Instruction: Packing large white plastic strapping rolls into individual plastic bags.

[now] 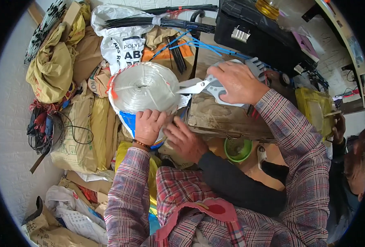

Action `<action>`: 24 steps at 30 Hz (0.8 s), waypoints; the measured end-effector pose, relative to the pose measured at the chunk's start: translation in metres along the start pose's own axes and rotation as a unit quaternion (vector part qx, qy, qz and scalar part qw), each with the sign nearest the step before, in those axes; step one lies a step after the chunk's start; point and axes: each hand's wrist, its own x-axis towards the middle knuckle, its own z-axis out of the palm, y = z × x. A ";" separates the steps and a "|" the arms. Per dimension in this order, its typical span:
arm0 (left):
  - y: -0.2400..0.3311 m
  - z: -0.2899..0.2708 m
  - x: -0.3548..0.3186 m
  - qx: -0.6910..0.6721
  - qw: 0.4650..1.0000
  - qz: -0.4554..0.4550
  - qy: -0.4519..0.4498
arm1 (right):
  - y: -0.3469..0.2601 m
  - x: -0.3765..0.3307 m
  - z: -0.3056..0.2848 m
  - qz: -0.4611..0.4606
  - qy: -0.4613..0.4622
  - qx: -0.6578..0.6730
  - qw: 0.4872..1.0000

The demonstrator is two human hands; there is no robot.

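A large round coil of clear plastic twine (143, 84) sits upright in a white and blue wrapper (127, 119). My left hand (147, 126) curls its fingers over the coil's near edge. At the coil's right side, my right hand (236, 82) is closed round the grey handles of a pair of scissors (201, 85). The scissor blades point left toward the coil's rim; whether they touch it I cannot tell. A co-worker's hand (186, 140) in a dark sleeve reaches in from the right, close beside my left hand.
A wooden table (211, 113) stands to the right, with a black toolbox (252, 26) and blue rods (207, 47) behind it. Sacks and brown paper (77, 136) pile up on the left. A green basin (238, 149) stands below the table; the co-worker (357, 164) is at the right.
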 end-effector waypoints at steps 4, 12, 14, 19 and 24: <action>-0.017 0.004 -0.005 0.003 1.000 0.004 -0.002 | -0.014 0.027 0.008 0.157 -0.105 0.173 0.967; -0.027 -0.011 -0.005 -0.016 1.000 -0.015 0.001 | -0.028 0.165 0.113 0.262 -0.057 0.229 0.936; -0.018 -0.012 -0.001 -0.013 1.000 -0.009 0.022 | -0.011 0.174 0.161 0.282 -0.043 0.268 0.920; -0.008 -0.012 -0.012 -0.084 0.996 -0.029 0.010 | -0.012 0.175 0.197 0.231 0.000 0.461 0.857; -0.009 -0.030 -0.052 -0.099 0.992 -0.058 0.042 | -0.044 0.167 0.173 0.178 0.006 0.465 0.867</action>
